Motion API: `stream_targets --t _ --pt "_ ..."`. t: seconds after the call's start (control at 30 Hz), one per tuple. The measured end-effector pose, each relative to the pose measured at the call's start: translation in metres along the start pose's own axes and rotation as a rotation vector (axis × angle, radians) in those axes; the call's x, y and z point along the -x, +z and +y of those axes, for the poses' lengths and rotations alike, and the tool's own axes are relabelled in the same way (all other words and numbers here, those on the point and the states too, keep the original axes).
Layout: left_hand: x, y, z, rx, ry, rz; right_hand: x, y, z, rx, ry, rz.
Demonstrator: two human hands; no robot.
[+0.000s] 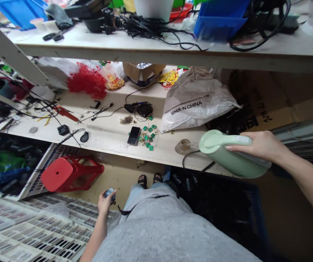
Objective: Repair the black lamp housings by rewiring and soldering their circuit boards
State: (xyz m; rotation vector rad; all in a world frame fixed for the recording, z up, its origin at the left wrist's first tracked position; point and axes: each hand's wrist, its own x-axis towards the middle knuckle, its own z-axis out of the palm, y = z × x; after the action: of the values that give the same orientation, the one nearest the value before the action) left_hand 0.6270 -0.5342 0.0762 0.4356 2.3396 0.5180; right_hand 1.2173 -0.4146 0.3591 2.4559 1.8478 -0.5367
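Observation:
My right hand (262,145) is closed around the handle of a light green electric kettle (235,160). The kettle is tilted with its spout to the left, at the front edge of the bench. Just beyond the spout stands a small clear cup (183,146) with brownish contents, and a clear streak shows between spout and cup. Low at my left side, my left hand (103,203) grips a small blue-grey rounded object (108,193) with a dark lower part; its kind is unclear. On the bench, a phone (133,136) lies beside several small green circuit boards (151,136).
A white sack (197,102) rests behind the cup. Cables, a cardboard box (142,72) and red netting (87,80) occupy the bench's back. A shelf (156,56) overhangs it. A red stool (60,174) and white crates (36,233) stand left; a dark-filled blue bin (258,211) stands right.

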Motion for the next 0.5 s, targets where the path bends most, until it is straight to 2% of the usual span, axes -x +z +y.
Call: stream_targets --t 0.33,0.5 --pt "0.004 -0.003 -0.001 -0.023 0.019 -0.027 -0.006 0.012 0.000 -0.042 0.057 -0.008" --pt "0.009 -0.005 0.008 -0.027 0.082 -0.001 -0.011 0.022 0.004 -0.044 -0.030 0.023"
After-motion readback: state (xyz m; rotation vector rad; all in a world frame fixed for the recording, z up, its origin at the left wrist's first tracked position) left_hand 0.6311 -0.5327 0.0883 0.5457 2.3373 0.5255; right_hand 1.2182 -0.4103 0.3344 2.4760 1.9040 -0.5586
